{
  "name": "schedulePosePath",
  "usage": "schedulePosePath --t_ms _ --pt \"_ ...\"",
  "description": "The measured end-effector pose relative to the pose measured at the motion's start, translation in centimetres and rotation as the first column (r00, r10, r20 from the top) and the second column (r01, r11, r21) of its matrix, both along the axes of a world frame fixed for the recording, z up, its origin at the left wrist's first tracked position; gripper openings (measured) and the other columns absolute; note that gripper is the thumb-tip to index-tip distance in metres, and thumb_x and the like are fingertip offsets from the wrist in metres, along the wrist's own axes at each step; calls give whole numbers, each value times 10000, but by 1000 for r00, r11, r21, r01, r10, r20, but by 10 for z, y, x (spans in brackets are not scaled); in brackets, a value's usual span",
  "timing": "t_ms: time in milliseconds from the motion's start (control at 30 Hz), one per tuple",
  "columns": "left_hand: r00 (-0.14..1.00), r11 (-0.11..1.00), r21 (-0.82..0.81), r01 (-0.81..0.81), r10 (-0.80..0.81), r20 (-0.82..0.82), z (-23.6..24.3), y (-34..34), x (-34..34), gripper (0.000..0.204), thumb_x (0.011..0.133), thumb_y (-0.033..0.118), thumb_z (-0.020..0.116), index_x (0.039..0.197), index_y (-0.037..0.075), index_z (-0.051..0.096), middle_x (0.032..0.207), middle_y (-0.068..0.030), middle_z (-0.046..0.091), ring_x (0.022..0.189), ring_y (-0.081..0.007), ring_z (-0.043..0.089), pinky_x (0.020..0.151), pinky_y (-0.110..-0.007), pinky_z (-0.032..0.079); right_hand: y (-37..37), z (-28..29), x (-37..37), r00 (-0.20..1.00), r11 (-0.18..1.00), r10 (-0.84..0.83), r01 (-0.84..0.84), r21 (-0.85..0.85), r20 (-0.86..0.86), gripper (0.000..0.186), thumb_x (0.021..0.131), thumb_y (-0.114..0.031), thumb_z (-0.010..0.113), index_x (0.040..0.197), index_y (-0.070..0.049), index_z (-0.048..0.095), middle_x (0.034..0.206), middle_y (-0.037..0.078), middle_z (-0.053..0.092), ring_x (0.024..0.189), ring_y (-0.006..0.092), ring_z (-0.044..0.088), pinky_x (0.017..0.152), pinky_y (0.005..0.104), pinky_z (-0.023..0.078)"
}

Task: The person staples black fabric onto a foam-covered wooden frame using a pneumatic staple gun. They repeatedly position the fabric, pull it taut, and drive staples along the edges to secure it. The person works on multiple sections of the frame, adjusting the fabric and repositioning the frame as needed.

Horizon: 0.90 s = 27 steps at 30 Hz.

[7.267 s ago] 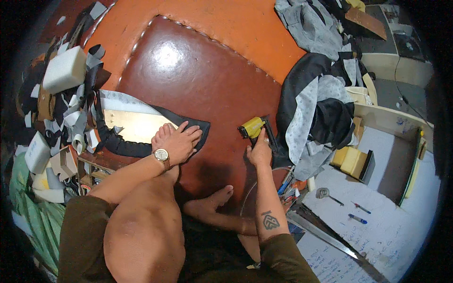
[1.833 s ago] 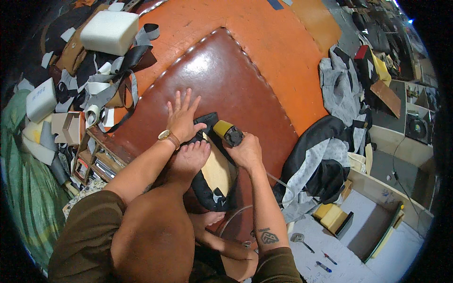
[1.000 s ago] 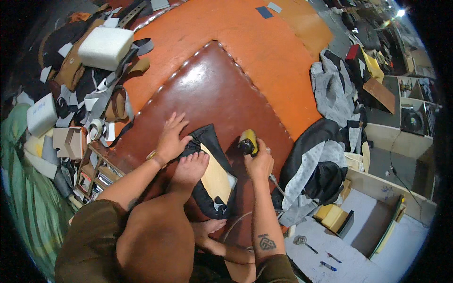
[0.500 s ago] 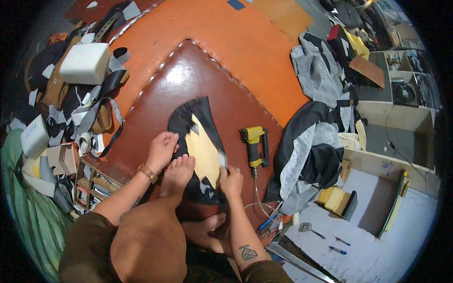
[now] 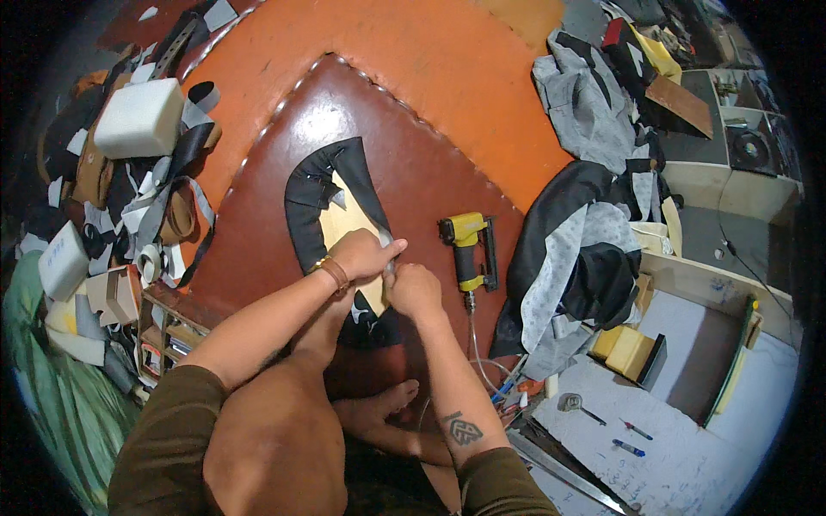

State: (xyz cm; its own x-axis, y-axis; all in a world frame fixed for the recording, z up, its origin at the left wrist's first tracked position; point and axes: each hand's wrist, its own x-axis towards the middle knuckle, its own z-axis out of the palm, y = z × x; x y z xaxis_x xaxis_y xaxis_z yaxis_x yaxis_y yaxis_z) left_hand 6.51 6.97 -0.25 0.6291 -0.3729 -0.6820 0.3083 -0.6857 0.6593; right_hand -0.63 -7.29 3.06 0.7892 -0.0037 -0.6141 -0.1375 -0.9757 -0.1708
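A curved pale board (image 5: 334,230) lies on the brown padded surface, with black fabric (image 5: 308,206) folded over its edges. My left hand (image 5: 365,253) reaches across the board, fingers closed on the fabric at its right edge. Just beside it, my right hand (image 5: 415,291) is closed on the same edge of the black fabric. My bare foot is at the board's lower left, mostly hidden behind my left forearm. A yellow and black pneumatic staple gun (image 5: 467,249) lies to the right of my hands, its hose (image 5: 473,335) running toward me.
Fabric scraps and a white foam block (image 5: 139,119) are piled on the left, above a small wooden rack (image 5: 163,331). Black and grey fabric (image 5: 551,275) is heaped on the right. Beyond it stand open wooden compartments (image 5: 718,292) and a white board (image 5: 594,456) with pens.
My left hand has crossed from the board's left side to its right edge, next to my right hand. The covered board now sits a little higher and further left in view.
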Motion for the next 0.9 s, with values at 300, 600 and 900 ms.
schedulePosePath --t_ms 300,600,900 --pt "927 995 25 -93 77 368 -7 20 -39 465 1004 414 620 830 -9 701 831 -256 709 829 -477 690 772 -560 528 7 7 -11 994 992 12 -25 123 110 365 991 -366 575 911 -65 766 941 218 744 873 439 733 787 545 580" --pt "894 966 232 -111 -5 448 3 28 -40 353 970 401 679 845 74 722 844 -197 726 858 -423 705 748 -539 535 -96 1 23 919 926 -286 338 -168 270 722 888 -244 777 1506 -23 477 1334 309 623 1184 470 638 989 501 530" --pt "871 978 162 -131 36 490 -6 31 -44 320 969 389 680 879 87 736 868 -177 739 859 -412 714 759 -538 536 -119 -2 13 909 924 -380 383 17 171 954 836 -392 842 1579 -19 374 1385 330 608 1272 474 609 1065 509 497"
